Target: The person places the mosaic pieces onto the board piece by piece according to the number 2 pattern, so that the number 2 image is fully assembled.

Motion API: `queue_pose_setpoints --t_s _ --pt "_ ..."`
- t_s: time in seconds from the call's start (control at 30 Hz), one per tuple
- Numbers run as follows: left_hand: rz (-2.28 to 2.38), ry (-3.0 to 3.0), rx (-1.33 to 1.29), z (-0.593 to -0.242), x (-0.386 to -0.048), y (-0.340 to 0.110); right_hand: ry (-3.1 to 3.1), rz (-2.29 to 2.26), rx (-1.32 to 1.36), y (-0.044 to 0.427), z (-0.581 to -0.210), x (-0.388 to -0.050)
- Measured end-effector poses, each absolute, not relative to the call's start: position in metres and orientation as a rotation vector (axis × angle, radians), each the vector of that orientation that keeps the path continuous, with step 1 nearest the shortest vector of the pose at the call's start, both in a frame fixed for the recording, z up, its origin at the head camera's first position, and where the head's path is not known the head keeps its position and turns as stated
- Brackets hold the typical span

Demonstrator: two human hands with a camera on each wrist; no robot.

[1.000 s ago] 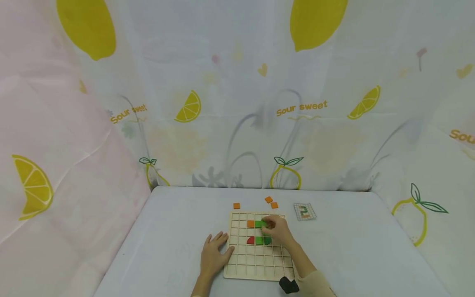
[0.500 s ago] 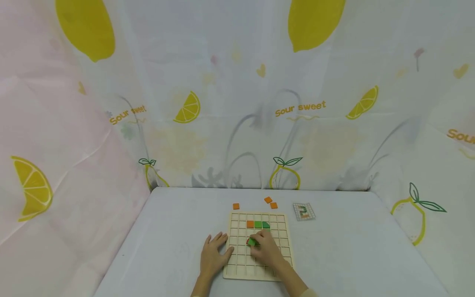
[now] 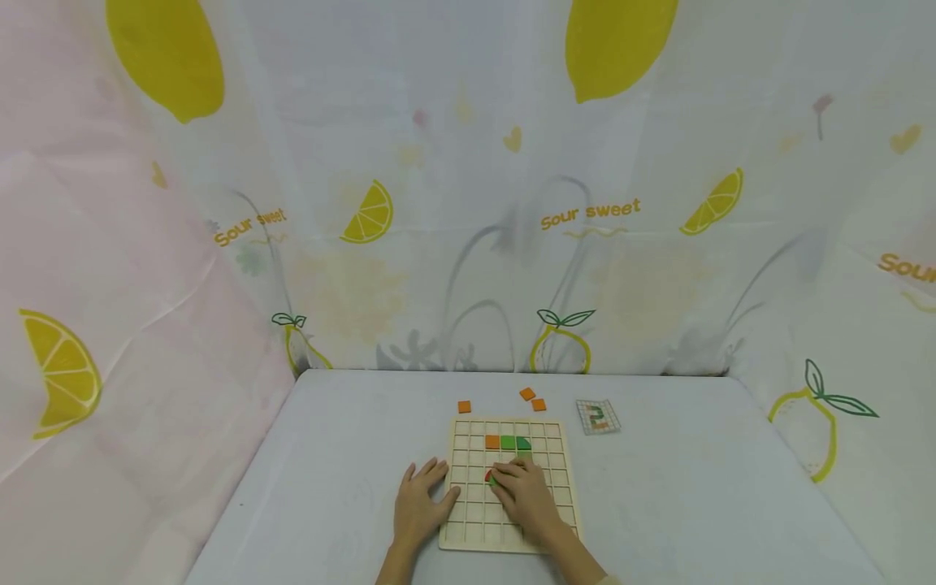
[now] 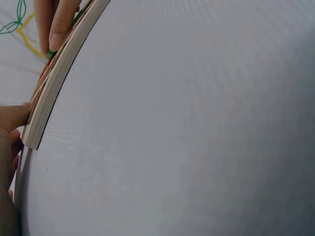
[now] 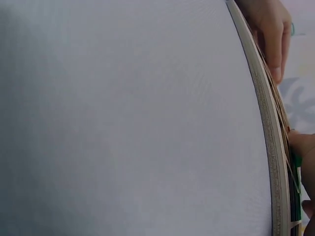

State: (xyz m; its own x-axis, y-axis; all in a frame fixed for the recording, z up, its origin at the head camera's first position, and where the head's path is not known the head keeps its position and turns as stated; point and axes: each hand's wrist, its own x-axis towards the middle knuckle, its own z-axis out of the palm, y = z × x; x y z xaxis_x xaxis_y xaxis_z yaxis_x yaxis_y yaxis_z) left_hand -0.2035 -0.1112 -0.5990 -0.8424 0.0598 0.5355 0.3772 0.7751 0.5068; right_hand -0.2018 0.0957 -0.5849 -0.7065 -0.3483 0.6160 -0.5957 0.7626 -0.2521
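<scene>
The wooden grid board [image 3: 475, 533] lies flat on the table. Spread against its left edge is my left hand [image 3: 422, 505], thumb on the rim. My right hand [image 3: 528, 497] reaches over the middle and pinches a green piece [image 3: 493, 482], beside a mostly covered red piece [image 3: 487, 475]. The left wrist view shows the right hand's fingertips [image 4: 53, 43] on the green piece [image 4: 50, 54], low at the board. Further up sit an orange tile [image 3: 492, 442], a green tile [image 3: 508, 443] and a dark green rounded piece [image 3: 523, 444]. The right hand hides nearby cells.
Behind the board lie a loose orange tile [image 3: 464, 406] and two more orange tiles [image 3: 527, 394], [image 3: 539, 405]. A small gridded pattern card [image 3: 598, 417] is at the back right. Printed cloth [image 3: 439, 268] stands behind the white table [image 3: 351, 455].
My right hand has moved from the upper row down and left to the red piece, and the green piece in its fingers has come lower. My left hand stays at the board's edge.
</scene>
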Motion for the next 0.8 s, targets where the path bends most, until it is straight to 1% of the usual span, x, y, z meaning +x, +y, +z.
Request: queue_pose_setpoints --t_s 0.27,0.8 --pt "-0.875 -2.492 -0.320 -0.599 -0.203 -0.112 -2.354 0.664 0.677 0.097 -0.591 -0.199" --pt "-0.884 -2.495 -0.316 -0.598 -0.204 -0.111 -2.528 0.610 0.618 0.098 -0.585 -0.191"
